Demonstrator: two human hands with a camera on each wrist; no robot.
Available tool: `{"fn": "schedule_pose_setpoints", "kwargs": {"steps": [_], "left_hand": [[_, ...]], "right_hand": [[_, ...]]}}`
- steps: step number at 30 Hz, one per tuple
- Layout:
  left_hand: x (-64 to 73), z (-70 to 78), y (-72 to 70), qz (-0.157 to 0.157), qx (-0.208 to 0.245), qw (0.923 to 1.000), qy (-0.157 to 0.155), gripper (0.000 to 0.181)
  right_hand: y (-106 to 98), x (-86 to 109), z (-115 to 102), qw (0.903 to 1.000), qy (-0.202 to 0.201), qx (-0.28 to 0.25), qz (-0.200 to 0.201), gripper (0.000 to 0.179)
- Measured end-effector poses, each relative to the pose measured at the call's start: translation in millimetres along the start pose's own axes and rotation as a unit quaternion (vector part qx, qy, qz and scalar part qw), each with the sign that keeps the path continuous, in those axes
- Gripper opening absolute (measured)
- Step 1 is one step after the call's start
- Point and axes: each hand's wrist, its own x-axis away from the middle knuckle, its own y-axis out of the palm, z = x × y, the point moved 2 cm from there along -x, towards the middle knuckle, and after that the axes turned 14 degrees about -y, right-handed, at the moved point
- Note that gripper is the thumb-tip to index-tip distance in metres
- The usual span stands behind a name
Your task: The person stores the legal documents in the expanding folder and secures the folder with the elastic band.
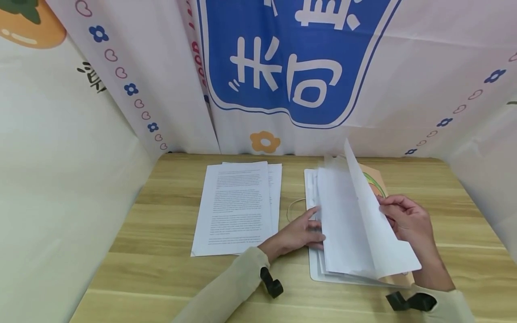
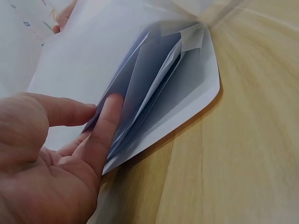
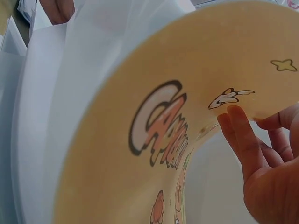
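A folder (image 1: 314, 269) with several white pocket layers (image 2: 140, 93) lies on the right half of the table. Its cover (image 1: 369, 215) is lifted, white inside and orange with cartoon prints outside, as the right wrist view shows. My right hand (image 1: 408, 220) pinches the cover at its curved notch, thumb on one side and fingers on the other. At the folder's left edge, my left hand (image 1: 296, 232) pinches upper layers between thumb and fingers, with one fingertip inside the spread layers. Whether loose paper is among them I cannot tell.
Printed sheets (image 1: 238, 206) lie overlapped on the wooden table (image 1: 161, 233), left of the folder. A thin cord loop (image 1: 291, 207) sticks out between them. Printed cloth (image 1: 258, 130) hangs along the table's back edge and both sides.
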Motion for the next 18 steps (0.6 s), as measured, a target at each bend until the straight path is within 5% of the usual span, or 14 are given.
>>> {"fn": "schedule_pose_setpoints", "kwargs": {"steps": [9, 13, 18], "left_hand": [[13.3, 3.5, -7.6, 0.005, -0.076, 0.9966, 0.029, 0.084], [26.8, 9.7, -12.2, 0.023, -0.171, 0.9831, 0.060, 0.079], [47.8, 17.2, -25.4, 0.057, -0.237, 0.9654, 0.093, 0.070]], "right_hand": [[2, 2.3, 2, 0.9999, -0.001, 0.012, -0.008, 0.016], [2, 2.1, 3, 0.9999, -0.001, 0.012, -0.006, 0.019], [2, 1.3, 3, 0.9999, -0.002, -0.007, -0.011, 0.022]]}}
